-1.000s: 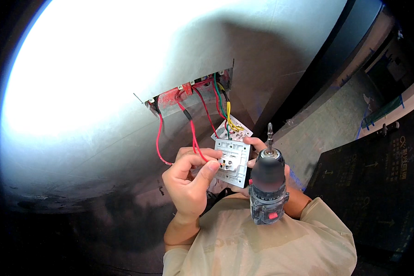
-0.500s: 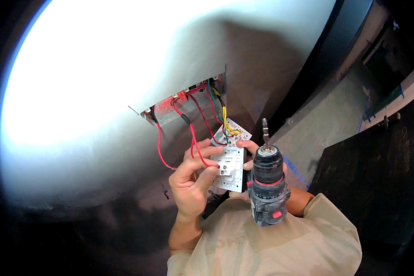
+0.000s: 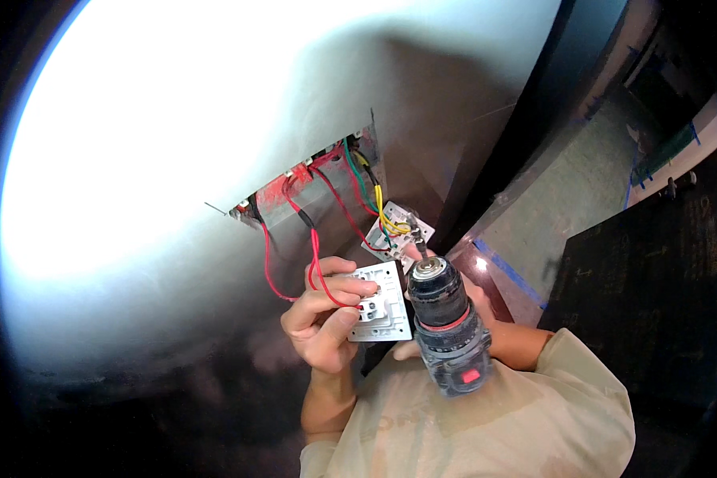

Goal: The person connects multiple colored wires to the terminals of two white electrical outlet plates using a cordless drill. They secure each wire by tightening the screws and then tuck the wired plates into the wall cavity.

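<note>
My left hand [image 3: 323, 319] grips a white switch plate [image 3: 400, 312], its back turned up, with fingertips near a red wire [image 3: 317, 267] that enters its terminal. Beside the plate a black cordless drill [image 3: 446, 334] with a red ring points away from me. My right hand [image 3: 483, 307] is closed around the drill from below; the drill body hides its grip and most of its fingers. Just beyond the drill bit [image 3: 420, 241] hangs a second white plate [image 3: 392, 221], wired with yellow wires [image 3: 381, 199], green and red ones.
The wires come out of a long recessed box opening [image 3: 283, 187] in the pale wall [image 3: 215, 103]. A dark vertical frame [image 3: 526, 135] stands to the right. Further right are a dark board [image 3: 653, 271] and blue tape [image 3: 510, 275] on the floor.
The drill has come down and left, and its bit now tips toward the second plate. My left hand and its plate have shifted slightly left and down.
</note>
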Available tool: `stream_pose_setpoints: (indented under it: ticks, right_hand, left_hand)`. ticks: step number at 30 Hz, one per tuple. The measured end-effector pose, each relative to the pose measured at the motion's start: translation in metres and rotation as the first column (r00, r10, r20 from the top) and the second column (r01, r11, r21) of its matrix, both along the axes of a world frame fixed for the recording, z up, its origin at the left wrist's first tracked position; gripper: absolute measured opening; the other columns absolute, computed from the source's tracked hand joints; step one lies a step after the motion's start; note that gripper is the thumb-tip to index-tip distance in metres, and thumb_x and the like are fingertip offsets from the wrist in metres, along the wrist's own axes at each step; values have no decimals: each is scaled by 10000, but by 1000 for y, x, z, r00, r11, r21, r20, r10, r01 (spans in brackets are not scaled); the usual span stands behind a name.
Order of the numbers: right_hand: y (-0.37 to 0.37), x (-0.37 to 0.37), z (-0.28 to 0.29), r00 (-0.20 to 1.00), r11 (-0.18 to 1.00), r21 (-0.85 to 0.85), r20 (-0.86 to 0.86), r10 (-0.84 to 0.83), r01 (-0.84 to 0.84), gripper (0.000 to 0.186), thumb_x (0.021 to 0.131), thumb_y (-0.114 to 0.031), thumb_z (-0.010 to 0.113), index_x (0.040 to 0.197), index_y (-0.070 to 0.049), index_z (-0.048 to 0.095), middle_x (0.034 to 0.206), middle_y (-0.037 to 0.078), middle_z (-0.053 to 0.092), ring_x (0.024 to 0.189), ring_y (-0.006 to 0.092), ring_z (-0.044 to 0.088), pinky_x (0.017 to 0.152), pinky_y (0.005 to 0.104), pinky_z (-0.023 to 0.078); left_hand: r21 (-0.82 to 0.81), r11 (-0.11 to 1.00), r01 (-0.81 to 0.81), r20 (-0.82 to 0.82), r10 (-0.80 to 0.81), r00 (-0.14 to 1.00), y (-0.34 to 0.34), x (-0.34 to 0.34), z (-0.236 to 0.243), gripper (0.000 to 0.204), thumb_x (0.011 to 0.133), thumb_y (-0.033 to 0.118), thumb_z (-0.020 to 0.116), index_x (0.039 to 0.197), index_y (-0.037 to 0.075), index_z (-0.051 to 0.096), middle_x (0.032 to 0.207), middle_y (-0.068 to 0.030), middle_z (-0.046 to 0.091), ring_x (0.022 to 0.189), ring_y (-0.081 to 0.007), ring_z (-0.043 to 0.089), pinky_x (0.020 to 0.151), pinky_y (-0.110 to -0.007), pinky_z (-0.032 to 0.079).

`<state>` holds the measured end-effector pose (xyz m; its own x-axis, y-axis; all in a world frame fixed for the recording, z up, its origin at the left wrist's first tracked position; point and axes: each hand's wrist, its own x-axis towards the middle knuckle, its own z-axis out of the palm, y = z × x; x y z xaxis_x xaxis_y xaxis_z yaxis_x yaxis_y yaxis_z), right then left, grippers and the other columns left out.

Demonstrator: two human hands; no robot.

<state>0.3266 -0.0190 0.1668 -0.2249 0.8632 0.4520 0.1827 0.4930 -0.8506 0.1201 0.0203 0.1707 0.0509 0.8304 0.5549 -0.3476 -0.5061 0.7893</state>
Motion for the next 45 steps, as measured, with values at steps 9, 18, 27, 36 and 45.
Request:
stream_pose_setpoints:
  ticks: [9, 18, 27, 36, 45]
  right_hand:
    - [-23, 91, -20, 901, 820, -408, -12, 435, -401, 457, 774, -177, 899, 1166, -44, 707, 1065, 101, 741, 916, 228, 721, 865, 383, 566]
    - [-7, 94, -3, 787, 623, -482, -416, 456, -616, 442, 854, -170, 854, 1233, -38, 671, 1096, 57, 737, 940, 160, 674, 829, 341, 543]
    - [7, 95, 17, 752, 499, -573, -578, 317, -651, 508, 796, -113, 875, 1250, -20, 666, 1037, 73, 743, 820, 132, 668, 740, 303, 546]
    - [24, 96, 20, 776, 537, -569, -538, 329, -623, 385, 737, -101, 903, 1069, -8, 733, 945, 86, 752, 816, 148, 689, 719, 313, 550]
    - [30, 98, 26, 772, 582, -508, -453, 445, -634, 277, 805, -92, 863, 1031, -18, 722, 910, 68, 730, 837, 187, 688, 765, 341, 544]
  left_hand:
    - [1, 997, -78, -100, 78, 992, 0, -7, 10, 163, 713, 17, 674, 868, 11, 723, 920, -169, 786, 1143, -338, 551, 1011, -503, 415]
    - [41, 993, -113, -203, 120, 972, 3, -13, 12, 168, 693, 57, 693, 853, 17, 726, 896, -153, 787, 1100, -330, 540, 984, -489, 407]
    - [56, 995, -88, -253, 99, 962, 6, -15, 16, 175, 703, 81, 706, 860, 10, 732, 897, -159, 787, 1082, -333, 545, 966, -490, 421]
    - [71, 997, -38, -231, 53, 971, 11, -16, 19, 199, 685, 76, 695, 862, -3, 740, 887, -176, 785, 1071, -341, 568, 945, -485, 457]
    - [66, 998, -25, -258, 41, 965, 11, -18, 26, 188, 700, 101, 705, 853, -2, 743, 877, -174, 783, 1022, -323, 574, 956, -489, 455]
